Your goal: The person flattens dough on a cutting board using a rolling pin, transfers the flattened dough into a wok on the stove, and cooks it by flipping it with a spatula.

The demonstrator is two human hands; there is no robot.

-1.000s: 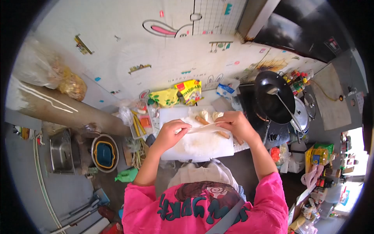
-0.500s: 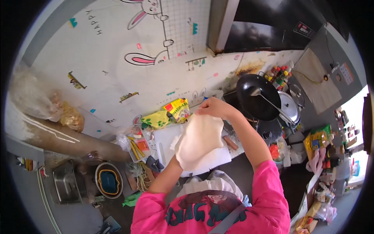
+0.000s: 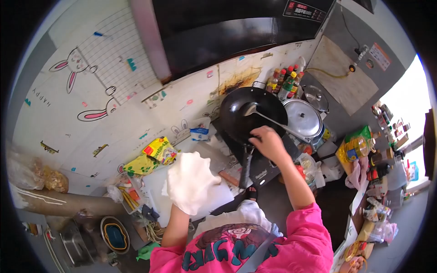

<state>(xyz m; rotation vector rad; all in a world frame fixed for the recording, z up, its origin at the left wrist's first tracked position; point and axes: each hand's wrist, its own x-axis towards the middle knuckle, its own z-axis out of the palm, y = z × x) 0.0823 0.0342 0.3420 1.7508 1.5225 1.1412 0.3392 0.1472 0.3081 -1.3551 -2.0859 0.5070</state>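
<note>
A thin, pale sheet of dough is draped over my raised left hand, which it hides; only the wrist and forearm show below it. The sheet hangs above the white cutting board, its edge wavy. My right hand is over the near right edge of the black wok, fingers loosely bent and apart, with nothing visible in them. Close by it, a metal spatula lies in the wok with its handle resting across the right rim. The wok's handle points toward me.
Right of the wok stand a lidded pot and several sauce bottles. Yellow food packets lie behind the board. A range hood overhangs the stove. Far left is a metal sink.
My right hand has let go of the dough sheet and moved right to the wok. The sheet now rests on my left hand alone. The view has turned to the right.
</note>
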